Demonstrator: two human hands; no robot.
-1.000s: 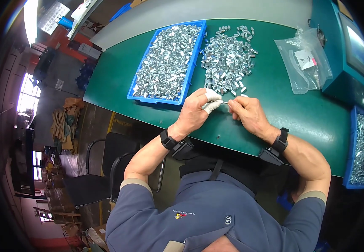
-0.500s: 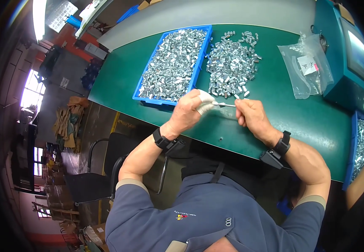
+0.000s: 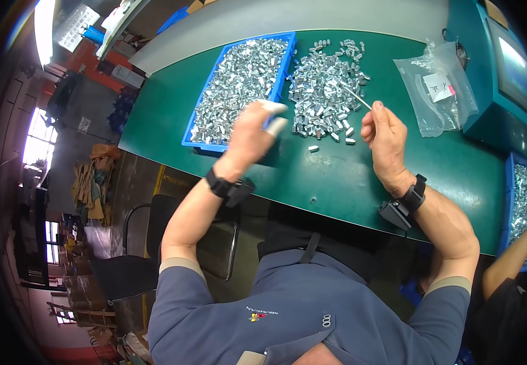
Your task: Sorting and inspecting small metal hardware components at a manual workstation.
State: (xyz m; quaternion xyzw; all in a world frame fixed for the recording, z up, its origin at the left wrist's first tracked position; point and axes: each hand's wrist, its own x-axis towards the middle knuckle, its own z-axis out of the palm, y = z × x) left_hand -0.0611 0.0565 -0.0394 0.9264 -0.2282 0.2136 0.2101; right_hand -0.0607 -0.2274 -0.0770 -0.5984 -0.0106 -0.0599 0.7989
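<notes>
In my right hand (image 3: 386,137) is a thin metal rod (image 3: 359,98), pinched between thumb and fingers. Its far end points at the loose pile of small silvery metal pieces (image 3: 324,82) on the green table. My left hand (image 3: 252,132), slightly blurred, hovers at the near right corner of the blue tray (image 3: 286,70). White coverings wrap its thumb and forefinger, which are spread apart with nothing seen between them. The tray is filled with similar metal pieces (image 3: 239,82). A single metal piece (image 3: 313,148) lies apart in front of the pile.
A clear plastic bag (image 3: 431,118) with a white label lies at the right, beside a teal machine with a screen (image 3: 507,79). Another blue tray (image 3: 509,210) of metal parts stands at the far right, with another person's arm (image 3: 513,255) over it. A black chair (image 3: 126,274) stands left.
My hands have parted. The left has moved left and away from me toward the tray, letting go of the rod's end; the right has lifted the rod outward toward the pile.
</notes>
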